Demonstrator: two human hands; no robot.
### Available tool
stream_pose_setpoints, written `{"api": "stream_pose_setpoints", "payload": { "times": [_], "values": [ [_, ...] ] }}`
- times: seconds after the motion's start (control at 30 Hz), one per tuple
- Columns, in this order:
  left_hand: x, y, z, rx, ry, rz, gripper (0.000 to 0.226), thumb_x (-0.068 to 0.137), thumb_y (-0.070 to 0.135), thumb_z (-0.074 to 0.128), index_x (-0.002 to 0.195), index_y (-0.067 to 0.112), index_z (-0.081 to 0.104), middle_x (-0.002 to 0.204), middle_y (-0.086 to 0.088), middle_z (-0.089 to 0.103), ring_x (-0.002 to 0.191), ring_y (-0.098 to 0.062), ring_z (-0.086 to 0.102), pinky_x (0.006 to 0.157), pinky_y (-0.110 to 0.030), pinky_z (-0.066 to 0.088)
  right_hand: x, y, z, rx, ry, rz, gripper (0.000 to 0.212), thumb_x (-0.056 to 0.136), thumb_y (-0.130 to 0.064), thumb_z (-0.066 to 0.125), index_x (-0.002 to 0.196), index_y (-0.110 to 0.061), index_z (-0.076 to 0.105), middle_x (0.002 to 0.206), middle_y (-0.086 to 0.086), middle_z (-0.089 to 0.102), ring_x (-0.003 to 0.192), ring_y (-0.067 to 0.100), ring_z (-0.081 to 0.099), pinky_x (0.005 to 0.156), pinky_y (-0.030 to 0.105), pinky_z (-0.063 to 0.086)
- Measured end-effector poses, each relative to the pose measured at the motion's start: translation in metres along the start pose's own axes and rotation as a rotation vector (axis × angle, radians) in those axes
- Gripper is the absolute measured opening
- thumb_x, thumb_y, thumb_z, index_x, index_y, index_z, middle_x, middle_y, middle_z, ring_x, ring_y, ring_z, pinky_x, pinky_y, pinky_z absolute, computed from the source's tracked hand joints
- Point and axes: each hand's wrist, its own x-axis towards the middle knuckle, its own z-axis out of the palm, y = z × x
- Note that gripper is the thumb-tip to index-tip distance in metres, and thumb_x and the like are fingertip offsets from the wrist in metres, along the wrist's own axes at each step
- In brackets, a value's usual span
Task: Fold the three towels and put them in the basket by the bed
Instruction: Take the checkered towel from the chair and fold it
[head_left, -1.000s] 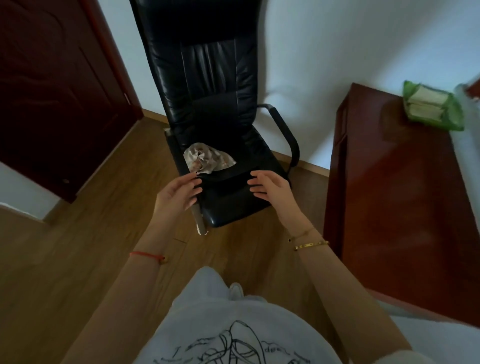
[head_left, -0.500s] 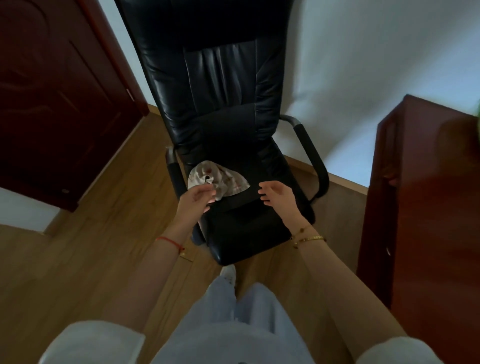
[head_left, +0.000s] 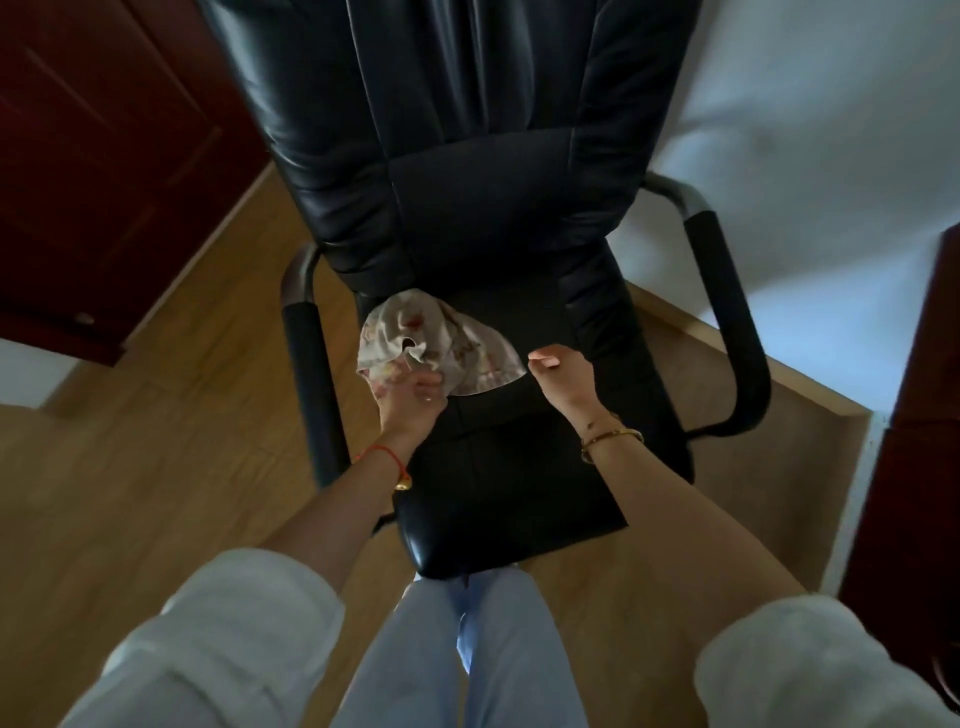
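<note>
Towel (head_left: 441, 348) count in view is one — a crumpled, pale cloth with a faint reddish print, lying at the back of the seat of a black leather office chair (head_left: 467, 156), against the foot of the backrest and toward the chair's left side; no writing, brand or label can be read anywhere, and the print on the cloth is too blurred to make out; no basket or other container shows in this view. Left hand (head_left: 413, 400) reaches over the seat with its fingers closed on the near edge of the towel, pinching a fold of the cloth; right hand (head_left: 563, 376) is at the towel's right edge, fingers curled loosely toward the palm, its fingertips just beside or touching the fabric — which of the two I cannot tell, nor whether this grip has closed on anything. Two wrists carry ornaments: a red cord with a small gold bead (head_left: 387, 460) on the left, a thin gold bangle (head_left: 613, 439) on the right; both white sleeves are pushed up above the forearms. Chair has two padded armrests on metal tubes and stands on a wooden floor (head_left: 130, 467); a dark red door (head_left: 104, 156) is at the left, a dark red cabinet (head_left: 914, 467) at the right edge, a white wall behind.
</note>
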Motion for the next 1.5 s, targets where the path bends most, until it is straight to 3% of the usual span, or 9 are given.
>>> {"api": "stream_pose_setpoints", "payload": {
  "times": [0.17, 0.27, 0.63, 0.73, 0.87, 1.03, 1.17, 1.27, 1.5],
  "values": [
    [0.041, -0.038, 0.043, 0.328, 0.045, 0.172, 0.043, 0.075, 0.000, 0.072, 0.115, 0.013, 0.071, 0.117, -0.009, 0.067, 0.109, -0.022, 0.062, 0.092, -0.024, 0.044, 0.054, 0.044, 0.046, -0.109, -0.052, -0.051, 0.027, 0.093, -0.016, 0.061, 0.119, -0.011, 0.065, 0.117, 0.006, 0.070, 0.104, 0.019, 0.067, 0.078, 0.020, 0.046],
    [0.056, -0.054, 0.055, 0.547, 0.076, 0.242, 0.046, 0.076, 0.012, 0.071, 0.119, 0.029, 0.068, 0.138, -0.014, 0.052, 0.125, -0.033, 0.049, 0.101, -0.041, 0.046, 0.071, 0.064, 0.065, -0.188, -0.086, -0.133, 0.033, 0.088, -0.007, 0.064, 0.121, -0.015, 0.062, 0.120, 0.007, 0.064, 0.107, 0.021, 0.064, 0.089, 0.032, 0.055],
    [0.083, -0.060, 0.068, 0.845, 0.227, 0.383, 0.019, 0.073, 0.028, 0.080, 0.091, 0.023, 0.076, 0.109, -0.009, 0.057, 0.106, -0.032, 0.053, 0.091, -0.045, 0.047, 0.092, 0.081, 0.080, -0.496, 0.007, -0.421, 0.021, 0.085, -0.004, 0.064, 0.103, -0.013, 0.063, 0.115, 0.006, 0.052, 0.107, 0.022, 0.049, 0.073, 0.030, 0.052],
    [0.086, -0.059, 0.065, 0.765, 0.223, 0.476, 0.006, 0.073, 0.024, 0.080, 0.077, 0.022, 0.075, 0.098, -0.007, 0.058, 0.098, -0.031, 0.055, 0.085, -0.043, 0.048, 0.094, 0.082, 0.077, -0.461, 0.048, -0.453, 0.010, 0.088, -0.011, 0.064, 0.098, -0.012, 0.066, 0.111, 0.006, 0.056, 0.105, 0.023, 0.049, 0.080, 0.032, 0.053],
    [0.065, -0.042, 0.050, 0.491, 0.139, 0.523, 0.007, 0.084, 0.022, 0.070, 0.090, 0.019, 0.068, 0.098, -0.003, 0.061, 0.101, -0.025, 0.056, 0.092, -0.041, 0.047, 0.077, 0.076, 0.062, -0.201, 0.058, -0.370, 0.007, 0.093, -0.017, 0.060, 0.098, -0.020, 0.060, 0.100, 0.001, 0.065, 0.100, 0.016, 0.054, 0.079, 0.027, 0.050],
    [0.023, 0.010, 0.010, 0.251, -0.032, 0.474, 0.005, 0.096, 0.022, 0.059, 0.098, 0.020, 0.055, 0.089, 0.007, 0.064, 0.084, -0.009, 0.062, 0.077, -0.017, 0.049, 0.028, 0.035, 0.012, -0.013, 0.102, -0.444, 0.007, 0.092, -0.018, 0.059, 0.098, -0.022, 0.058, 0.089, 0.001, 0.068, 0.087, 0.019, 0.065, 0.074, 0.037, 0.057],
    [-0.018, 0.066, -0.032, 0.244, -0.092, 0.552, 0.005, 0.099, 0.017, 0.055, 0.101, 0.013, 0.058, 0.088, 0.003, 0.063, 0.077, 0.006, 0.059, 0.067, -0.005, 0.043, -0.021, -0.010, -0.038, 0.027, 0.154, -0.530, 0.009, 0.093, -0.016, 0.059, 0.102, -0.015, 0.061, 0.094, 0.001, 0.068, 0.090, 0.015, 0.065, 0.076, 0.024, 0.055],
    [-0.052, 0.105, -0.065, 0.278, -0.227, 0.587, 0.009, 0.098, 0.020, 0.057, 0.102, 0.015, 0.063, 0.087, 0.012, 0.066, 0.078, 0.009, 0.060, 0.072, -0.014, 0.044, -0.062, -0.040, -0.079, 0.043, 0.197, -0.559, 0.010, 0.094, -0.014, 0.059, 0.102, -0.010, 0.063, 0.094, -0.001, 0.068, 0.089, 0.009, 0.064, 0.076, 0.011, 0.047],
    [-0.127, 0.179, -0.113, 0.461, -0.455, 0.649, 0.017, 0.084, 0.027, 0.076, 0.092, 0.038, 0.065, 0.096, 0.015, 0.067, 0.096, -0.005, 0.063, 0.090, -0.029, 0.047, -0.159, -0.083, -0.158, 0.120, 0.378, -0.568, 0.007, 0.095, -0.014, 0.057, 0.095, -0.011, 0.064, 0.087, -0.003, 0.065, 0.083, 0.012, 0.061, 0.078, 0.014, 0.045]
  ]
}}
